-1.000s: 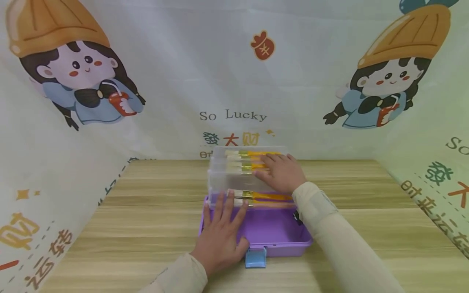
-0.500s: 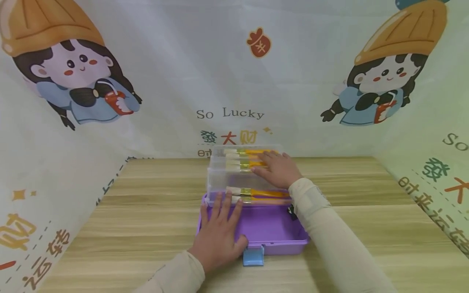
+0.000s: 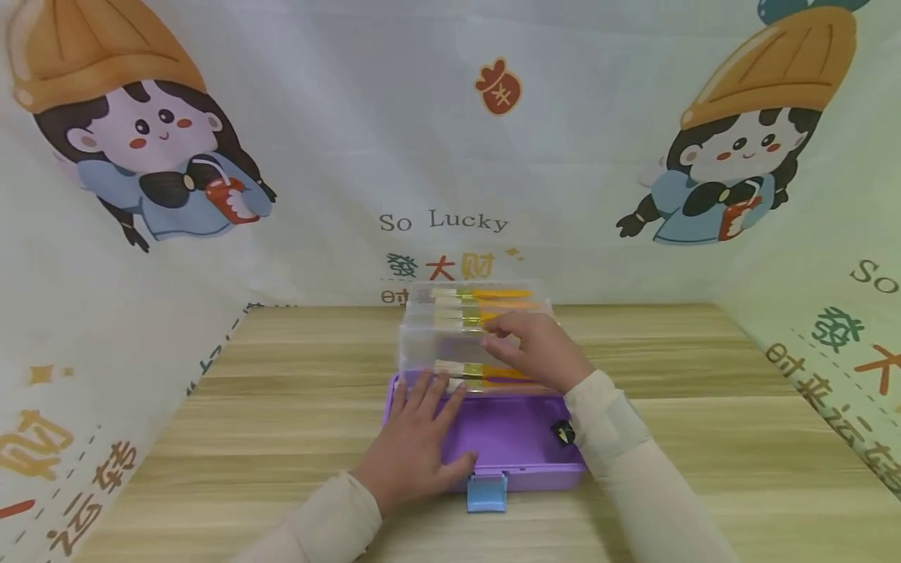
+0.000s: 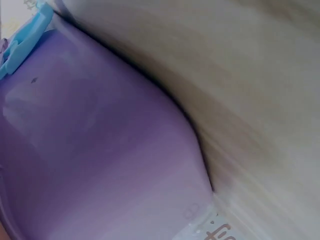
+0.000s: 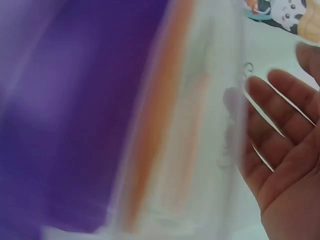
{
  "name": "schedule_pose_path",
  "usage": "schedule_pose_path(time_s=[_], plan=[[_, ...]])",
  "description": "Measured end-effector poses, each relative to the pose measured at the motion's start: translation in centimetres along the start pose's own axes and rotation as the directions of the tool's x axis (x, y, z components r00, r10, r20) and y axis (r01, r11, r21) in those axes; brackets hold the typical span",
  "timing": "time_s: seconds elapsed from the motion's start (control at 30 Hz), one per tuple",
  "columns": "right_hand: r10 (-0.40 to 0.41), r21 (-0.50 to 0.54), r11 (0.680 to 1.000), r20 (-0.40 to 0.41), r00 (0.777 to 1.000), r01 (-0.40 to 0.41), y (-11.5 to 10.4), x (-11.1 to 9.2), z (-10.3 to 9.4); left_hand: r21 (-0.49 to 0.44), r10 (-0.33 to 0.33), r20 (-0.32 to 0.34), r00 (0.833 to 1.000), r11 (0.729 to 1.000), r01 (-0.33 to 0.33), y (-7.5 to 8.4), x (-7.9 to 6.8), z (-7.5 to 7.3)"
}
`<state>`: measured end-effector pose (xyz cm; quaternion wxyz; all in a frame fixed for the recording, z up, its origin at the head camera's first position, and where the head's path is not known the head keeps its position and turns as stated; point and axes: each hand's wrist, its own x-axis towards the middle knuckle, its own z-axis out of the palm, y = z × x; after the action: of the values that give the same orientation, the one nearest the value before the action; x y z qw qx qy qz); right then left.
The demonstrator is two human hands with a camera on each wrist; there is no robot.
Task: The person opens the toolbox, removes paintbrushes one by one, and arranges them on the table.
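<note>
A purple toolbox [image 3: 503, 438] stands open in the head view, its clear tiered trays [image 3: 422, 348] raised at the back. Flat paintbrushes with yellow handles and pale bristles lie in them: one brush [image 3: 500, 294] in the top tray, another brush [image 3: 457, 367] in the lowest. My left hand [image 3: 415, 453] rests on the box's left side, fingers spread, thumb toward the front rim. Over the right part of the trays is my right hand [image 3: 538, 344], its fingers loosely bent. The right wrist view shows that hand [image 5: 290, 145] holding nothing, beside a blurred orange brush handle [image 5: 157, 115].
A light blue latch [image 3: 486, 494] hangs at the box's front. Inside, at the right end, is a small dark piece [image 3: 563, 432]. The wood-grain table [image 3: 296, 391] carries the box, and a printed cloth [image 3: 338, 141] stands behind and along both sides.
My right hand has come off the brushes in the upper trays, drawing back slightly with its fingers now bent. My left hand has shifted slightly to the left and stays on the box.
</note>
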<state>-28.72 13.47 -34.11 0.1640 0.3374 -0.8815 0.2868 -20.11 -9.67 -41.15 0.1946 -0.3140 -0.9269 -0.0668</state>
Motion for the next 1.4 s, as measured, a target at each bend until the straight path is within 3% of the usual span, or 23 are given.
schedule_pose_path(time_s=[0.3, 0.53, 0.73, 1.07, 1.4], plan=[[-0.065, -0.047, 0.997, 0.075, 0.995, 0.069, 1.1, -0.9, 2.0, 0.004, -0.019, -0.013, 1.000, 1.000, 0.019, 0.5, 0.1, 0.2], [-0.025, -0.016, 0.999, 0.127, 0.992, 0.028, 1.0, -0.9, 2.8, 0.049, 0.000, -0.003, 1.000, 0.999, 0.000, 0.3, 0.1, 0.0], [0.034, 0.005, 0.999, 0.114, 0.993, -0.035, 1.3, -1.1, 2.9, 0.066, 0.010, -0.012, 1.000, 0.998, -0.010, 0.3, 0.3, 0.2], [0.149, 0.060, 0.985, 0.170, 0.974, -0.161, 0.9, -0.9, 3.2, 0.057, 0.008, -0.010, 1.000, 0.998, -0.008, 0.2, -0.1, 0.2], [0.162, 0.039, 0.985, 0.157, 0.974, -0.170, 0.8, -0.8, 3.2, 0.070, 0.008, -0.016, 1.000, 0.998, -0.007, 0.2, -0.2, 0.1]])
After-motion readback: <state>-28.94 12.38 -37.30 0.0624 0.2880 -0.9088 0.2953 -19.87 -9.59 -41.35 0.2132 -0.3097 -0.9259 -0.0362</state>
